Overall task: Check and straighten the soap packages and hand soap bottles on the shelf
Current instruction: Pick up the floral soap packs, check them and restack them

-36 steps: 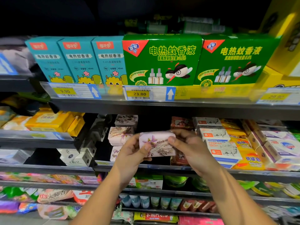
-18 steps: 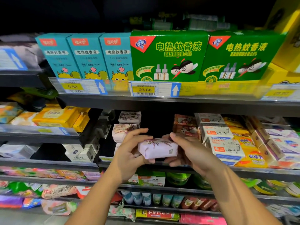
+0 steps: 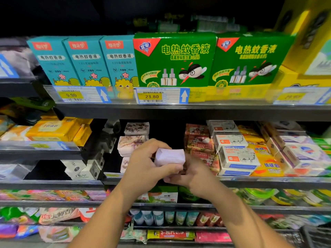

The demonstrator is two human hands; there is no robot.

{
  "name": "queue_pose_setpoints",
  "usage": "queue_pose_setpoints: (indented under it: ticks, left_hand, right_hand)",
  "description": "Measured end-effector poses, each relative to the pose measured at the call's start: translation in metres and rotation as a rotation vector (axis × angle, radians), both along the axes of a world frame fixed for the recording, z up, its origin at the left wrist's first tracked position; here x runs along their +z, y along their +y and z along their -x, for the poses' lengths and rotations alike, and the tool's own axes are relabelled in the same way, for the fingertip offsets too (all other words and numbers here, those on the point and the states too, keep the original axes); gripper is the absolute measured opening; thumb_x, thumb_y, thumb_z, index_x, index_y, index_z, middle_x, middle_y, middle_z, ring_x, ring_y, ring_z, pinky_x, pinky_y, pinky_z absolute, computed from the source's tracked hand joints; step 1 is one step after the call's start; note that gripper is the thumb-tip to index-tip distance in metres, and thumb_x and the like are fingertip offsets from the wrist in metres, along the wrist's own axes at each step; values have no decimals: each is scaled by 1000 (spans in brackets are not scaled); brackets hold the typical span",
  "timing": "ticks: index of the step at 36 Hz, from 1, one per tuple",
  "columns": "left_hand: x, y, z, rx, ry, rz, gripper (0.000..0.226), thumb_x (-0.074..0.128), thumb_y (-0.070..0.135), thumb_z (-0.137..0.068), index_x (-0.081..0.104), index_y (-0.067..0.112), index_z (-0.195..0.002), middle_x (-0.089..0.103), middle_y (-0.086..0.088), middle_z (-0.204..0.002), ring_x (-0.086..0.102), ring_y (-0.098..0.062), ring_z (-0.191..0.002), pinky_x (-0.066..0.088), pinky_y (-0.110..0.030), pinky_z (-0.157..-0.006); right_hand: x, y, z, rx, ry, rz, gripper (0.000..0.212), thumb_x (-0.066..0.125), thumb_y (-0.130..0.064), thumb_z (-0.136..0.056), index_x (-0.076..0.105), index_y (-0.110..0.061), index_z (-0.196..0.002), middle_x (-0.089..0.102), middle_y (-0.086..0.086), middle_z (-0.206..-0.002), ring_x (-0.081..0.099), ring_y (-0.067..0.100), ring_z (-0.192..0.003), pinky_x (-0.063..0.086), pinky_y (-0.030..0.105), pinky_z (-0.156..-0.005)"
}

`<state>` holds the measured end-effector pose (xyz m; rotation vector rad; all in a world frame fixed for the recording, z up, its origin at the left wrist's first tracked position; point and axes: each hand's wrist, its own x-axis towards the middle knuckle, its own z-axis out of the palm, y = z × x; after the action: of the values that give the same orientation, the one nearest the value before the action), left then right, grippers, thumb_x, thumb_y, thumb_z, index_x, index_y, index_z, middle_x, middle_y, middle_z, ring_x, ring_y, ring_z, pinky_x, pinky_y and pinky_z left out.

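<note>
A pale lilac paper-wrapped soap bar (image 3: 169, 156) is held in front of the middle shelf, its plain folded side facing me. My left hand (image 3: 146, 167) grips it from the left, fingers curled over the top and thumb beneath. My right hand (image 3: 188, 173) holds it from below and the right, mostly hidden behind the bar. Behind them stands a stack of similar flower-print soap bars (image 3: 132, 143), and to the right lie red-orange soap packs (image 3: 199, 142) and white goat soap boxes (image 3: 238, 157).
The shelf above (image 3: 161, 111) carries teal boxes (image 3: 86, 61) and green mosquito-liquid boxes (image 3: 175, 59) behind price tags. Yellow soap packs (image 3: 53, 129) sit at left, white-blue soap packs (image 3: 300, 154) at right. Lower shelves hold small bottles (image 3: 161, 218) and bagged goods.
The bar has been turned over in both hands: its flower-print face showed a second ago, now the plain folded side faces me. My hands have closed in around it.
</note>
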<state>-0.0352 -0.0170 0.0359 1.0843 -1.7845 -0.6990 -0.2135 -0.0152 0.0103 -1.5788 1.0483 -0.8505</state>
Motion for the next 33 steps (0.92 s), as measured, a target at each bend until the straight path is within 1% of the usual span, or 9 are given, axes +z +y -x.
queue_pose_setpoints:
  ticks: [2,6,11,13,16,21,25,28,33]
  left_hand:
    - [0,-2,2,-17,-56,26,38,81,52,-63,65,35,-93,60,16,-95,60,-9,-89,45,-18,-69]
    - [-3,-2,-4,-21,5,-52,43,80,55,-62,65,37,-97,64,17,-96,61,-8,-89,46,-15,-71]
    - [-18,-1,-13,-77,81,-152,49,81,48,-61,60,48,-106,64,20,-106,62,-7,-96,51,-18,-79]
    - [-25,-1,-13,-101,23,-161,53,80,47,-64,56,56,-111,61,24,-111,60,-4,-104,51,-21,-85]
    - [-34,-1,-7,-101,-73,-142,50,79,50,-67,58,51,-112,62,23,-111,61,-4,-103,50,-24,-84]
    - [-45,-1,1,-29,-55,-151,51,81,49,-68,56,52,-113,64,16,-108,63,-5,-99,54,-38,-80]
    - [-44,-3,-10,65,-25,-71,56,83,38,-67,55,65,-108,60,21,-111,60,-3,-104,50,-23,-85]
    - [-39,-2,-17,40,102,-96,63,87,13,-69,63,55,-109,63,19,-112,60,-6,-108,49,-20,-87]
    - [-25,-6,-12,-62,327,-265,48,83,16,-71,65,26,-114,69,2,-105,65,-15,-95,55,-26,-80]
  right_hand:
    - [-2,2,2,-12,-29,-12,49,80,2,-78,63,-29,-113,72,-5,-105,69,5,-100,55,22,-83]
    - [3,0,20,-97,64,51,47,87,-15,-74,68,-29,-114,71,-7,-108,67,11,-100,56,34,-88]
    - [23,-3,39,-163,60,165,51,90,-8,-67,68,-31,-107,68,-12,-98,64,1,-88,50,16,-72]
    - [31,-2,39,-172,39,230,57,91,-8,-65,66,-32,-110,68,-16,-103,65,2,-94,50,14,-75]
    - [39,3,31,-166,53,312,61,93,-11,-63,65,-34,-111,65,-22,-109,63,0,-100,48,11,-78]
    - [36,8,17,-76,213,445,53,94,-21,-63,71,-36,-108,64,-21,-108,61,6,-105,47,13,-82]
    - [32,1,30,-114,204,419,56,93,-16,-64,68,-41,-108,65,-22,-110,62,5,-107,45,12,-84]
    - [32,-2,38,-153,156,309,56,91,-10,-66,68,-42,-105,66,-25,-108,62,-2,-104,44,9,-83]
    - [30,-13,36,-165,-38,49,43,83,-10,-78,69,-27,-114,72,1,-104,69,15,-94,56,23,-77]
